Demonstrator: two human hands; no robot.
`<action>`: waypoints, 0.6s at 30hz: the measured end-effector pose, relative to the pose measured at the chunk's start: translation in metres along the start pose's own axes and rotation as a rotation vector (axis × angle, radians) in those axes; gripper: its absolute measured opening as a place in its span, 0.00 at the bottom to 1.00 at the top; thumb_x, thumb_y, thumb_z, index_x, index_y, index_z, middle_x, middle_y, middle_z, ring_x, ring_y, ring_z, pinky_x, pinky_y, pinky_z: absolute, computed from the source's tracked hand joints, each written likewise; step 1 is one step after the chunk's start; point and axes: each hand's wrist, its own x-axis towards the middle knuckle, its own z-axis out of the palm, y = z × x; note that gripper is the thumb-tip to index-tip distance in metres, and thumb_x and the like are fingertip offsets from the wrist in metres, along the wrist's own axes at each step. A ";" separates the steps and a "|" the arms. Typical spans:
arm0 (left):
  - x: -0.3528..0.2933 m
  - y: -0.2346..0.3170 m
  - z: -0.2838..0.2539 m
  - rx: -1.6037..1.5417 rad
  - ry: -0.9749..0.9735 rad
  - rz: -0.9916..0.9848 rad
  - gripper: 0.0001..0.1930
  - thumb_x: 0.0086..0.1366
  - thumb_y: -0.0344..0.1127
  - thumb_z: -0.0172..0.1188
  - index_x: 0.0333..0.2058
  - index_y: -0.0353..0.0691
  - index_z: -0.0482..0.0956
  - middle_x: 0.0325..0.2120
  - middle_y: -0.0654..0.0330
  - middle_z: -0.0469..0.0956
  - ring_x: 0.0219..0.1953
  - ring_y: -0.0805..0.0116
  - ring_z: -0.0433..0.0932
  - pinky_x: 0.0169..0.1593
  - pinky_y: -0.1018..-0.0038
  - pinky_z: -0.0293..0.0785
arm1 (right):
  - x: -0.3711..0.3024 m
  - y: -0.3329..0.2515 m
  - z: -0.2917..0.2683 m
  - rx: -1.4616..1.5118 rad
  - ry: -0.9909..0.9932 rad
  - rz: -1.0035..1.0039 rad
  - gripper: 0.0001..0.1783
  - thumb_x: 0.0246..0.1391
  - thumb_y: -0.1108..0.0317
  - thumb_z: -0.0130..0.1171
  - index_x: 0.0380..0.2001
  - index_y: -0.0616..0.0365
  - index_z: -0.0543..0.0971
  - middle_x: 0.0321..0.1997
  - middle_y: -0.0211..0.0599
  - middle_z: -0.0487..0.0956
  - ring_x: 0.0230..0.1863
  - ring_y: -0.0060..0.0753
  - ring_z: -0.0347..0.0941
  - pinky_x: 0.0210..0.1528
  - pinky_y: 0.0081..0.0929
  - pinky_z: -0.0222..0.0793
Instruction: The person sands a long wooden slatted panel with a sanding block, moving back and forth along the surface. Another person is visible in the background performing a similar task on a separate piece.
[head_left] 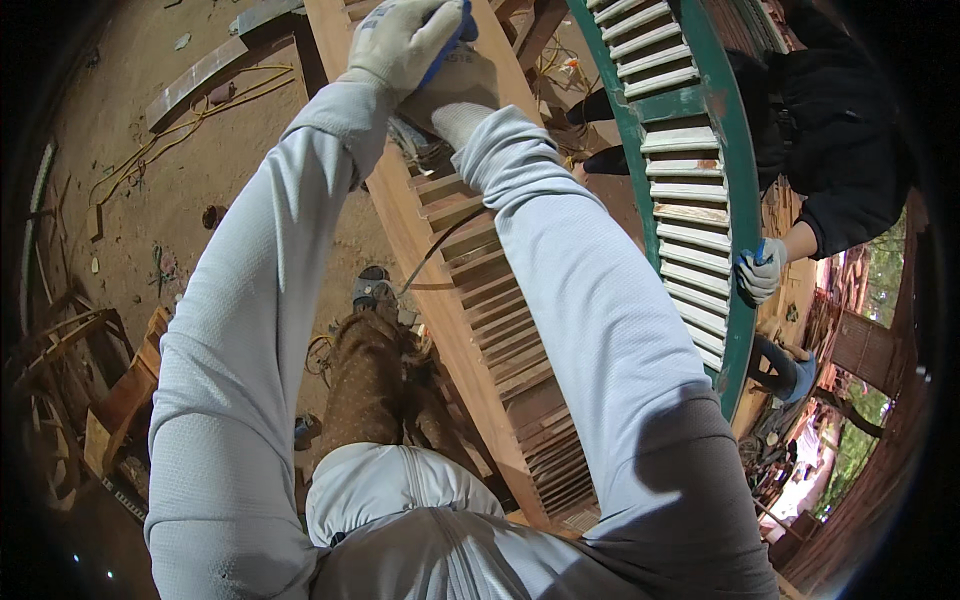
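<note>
Both my hands are in white and blue work gloves and meet at the top of the view, over a bare wooden louvered shutter. My left hand is closed, its fingers curled; what it grips, if anything, is hidden. Just beside and partly behind it is my right hand, whose fingers I cannot see. A greyish thing shows under my wrists, too covered to name. From near my right wrist a thin dark cord hangs across the shutter's frame.
At right a person in dark clothing rests a gloved hand on a green-framed shutter with white slats. Yellow cord and a metal-looking strip lie on the dirt floor. Scrap wood is piled at left; another person bends at far right.
</note>
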 end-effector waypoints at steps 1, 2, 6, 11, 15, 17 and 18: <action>0.003 0.002 0.002 -0.017 0.009 -0.009 0.18 0.71 0.44 0.51 0.30 0.36 0.83 0.28 0.48 0.82 0.34 0.48 0.82 0.41 0.61 0.76 | 0.001 0.001 -0.006 -0.010 -0.081 0.029 0.32 0.59 0.46 0.59 0.63 0.47 0.73 0.65 0.44 0.76 0.63 0.45 0.76 0.62 0.40 0.75; -0.001 0.006 0.007 0.029 0.004 0.013 0.19 0.72 0.45 0.51 0.33 0.37 0.84 0.31 0.48 0.83 0.36 0.48 0.82 0.43 0.61 0.76 | -0.004 0.004 -0.007 -0.015 -0.097 0.067 0.32 0.59 0.46 0.59 0.63 0.48 0.72 0.65 0.44 0.76 0.63 0.45 0.76 0.62 0.40 0.75; -0.030 0.049 0.037 0.013 -0.104 0.079 0.20 0.71 0.47 0.51 0.36 0.38 0.85 0.36 0.49 0.84 0.42 0.45 0.81 0.48 0.58 0.75 | -0.065 0.038 -0.001 -0.066 -0.037 0.104 0.33 0.57 0.48 0.61 0.64 0.47 0.71 0.62 0.44 0.79 0.60 0.46 0.78 0.60 0.40 0.76; -0.112 0.124 0.087 -0.005 -0.112 0.120 0.17 0.67 0.45 0.53 0.30 0.40 0.84 0.33 0.49 0.84 0.41 0.45 0.80 0.49 0.55 0.74 | -0.197 0.062 -0.002 -0.019 -0.076 0.194 0.28 0.61 0.51 0.58 0.62 0.47 0.71 0.62 0.43 0.77 0.63 0.44 0.74 0.63 0.40 0.71; -0.194 0.200 0.126 -0.115 -0.192 0.191 0.14 0.63 0.44 0.56 0.25 0.40 0.80 0.27 0.50 0.79 0.36 0.44 0.77 0.43 0.53 0.72 | -0.337 0.082 0.011 0.336 -0.083 0.387 0.26 0.68 0.55 0.52 0.66 0.47 0.65 0.68 0.41 0.69 0.70 0.38 0.64 0.71 0.38 0.60; -0.240 0.231 0.138 -0.099 -0.292 0.202 0.12 0.62 0.44 0.59 0.27 0.42 0.83 0.29 0.56 0.83 0.38 0.51 0.80 0.47 0.56 0.74 | -0.406 0.079 0.017 0.509 -0.085 0.477 0.25 0.72 0.57 0.49 0.68 0.48 0.62 0.70 0.40 0.66 0.74 0.35 0.60 0.75 0.37 0.55; -0.265 0.248 0.143 -0.115 -0.296 0.196 0.12 0.62 0.44 0.60 0.27 0.43 0.83 0.29 0.56 0.82 0.37 0.51 0.80 0.47 0.57 0.74 | -0.443 0.076 0.021 0.525 -0.083 0.499 0.25 0.72 0.57 0.49 0.67 0.48 0.63 0.69 0.40 0.66 0.73 0.34 0.60 0.74 0.36 0.56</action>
